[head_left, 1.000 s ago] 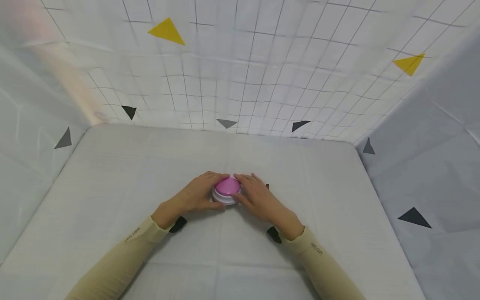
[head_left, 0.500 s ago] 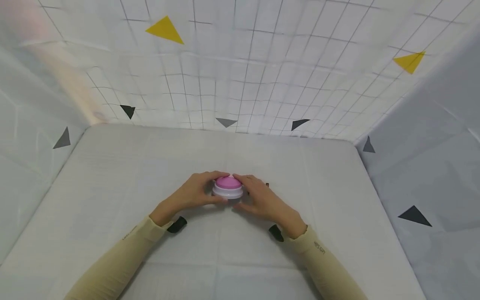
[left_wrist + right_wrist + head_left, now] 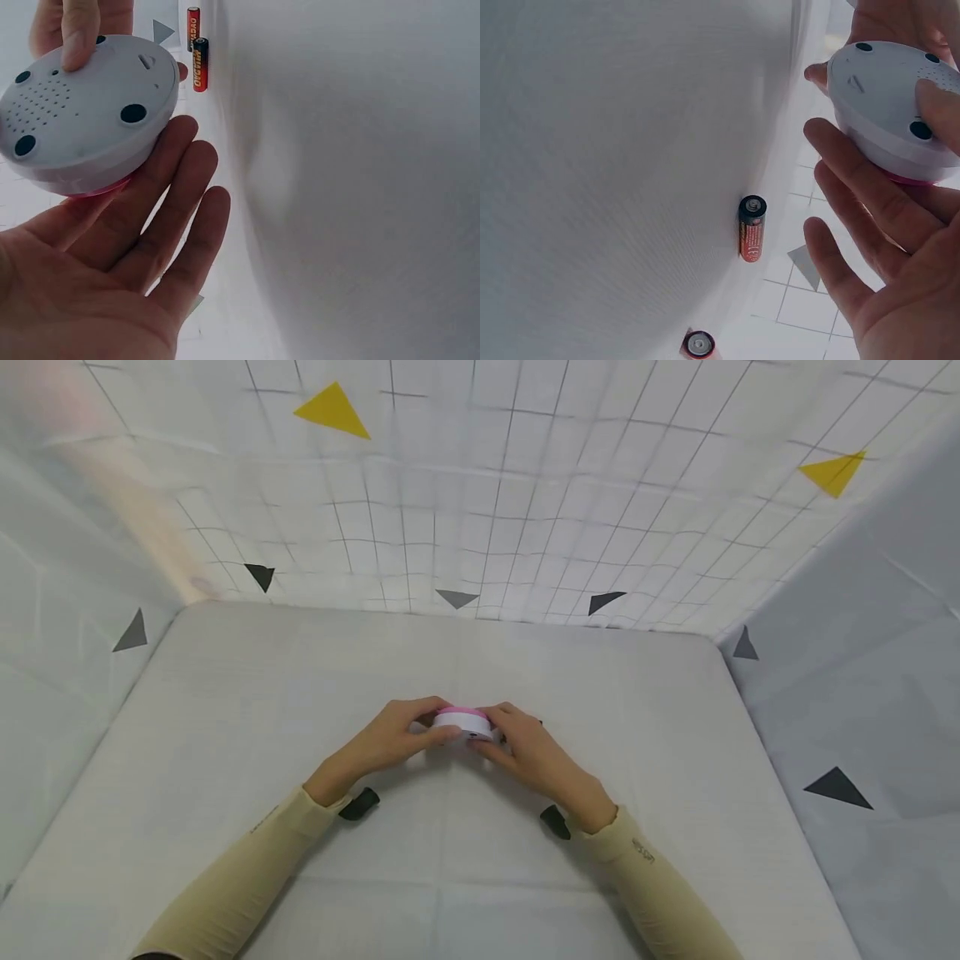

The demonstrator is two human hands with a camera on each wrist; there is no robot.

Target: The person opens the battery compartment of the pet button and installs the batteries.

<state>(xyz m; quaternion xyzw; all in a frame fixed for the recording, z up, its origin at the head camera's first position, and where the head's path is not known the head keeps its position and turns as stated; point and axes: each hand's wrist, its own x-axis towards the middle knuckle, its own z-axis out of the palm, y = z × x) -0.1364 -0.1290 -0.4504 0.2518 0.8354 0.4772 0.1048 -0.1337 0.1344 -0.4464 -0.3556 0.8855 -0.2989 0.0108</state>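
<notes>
A round buzzer button with a white base and a pink dome is held between both hands at mid-table, tilted so the underside turns toward me. That underside shows dark round feet, a patch of small holes and a small latch mark. My left hand grips its left side, thumb along the base. On the other side my right hand pinches it, its thumb pressed on the underside and its fingers behind the dome. Two red-and-black batteries, one standing near the right fingers and another, are mostly hidden in the head view.
A white cloth covers the table. Behind it hangs a white gridded curtain with yellow, grey and black triangles. Grey-white cloth walls stand at left and right.
The buzzer button has tipped from dome up to dome facing away, bringing its underside into view. Both hands have turned with it, and the thumbs have shifted onto the base.
</notes>
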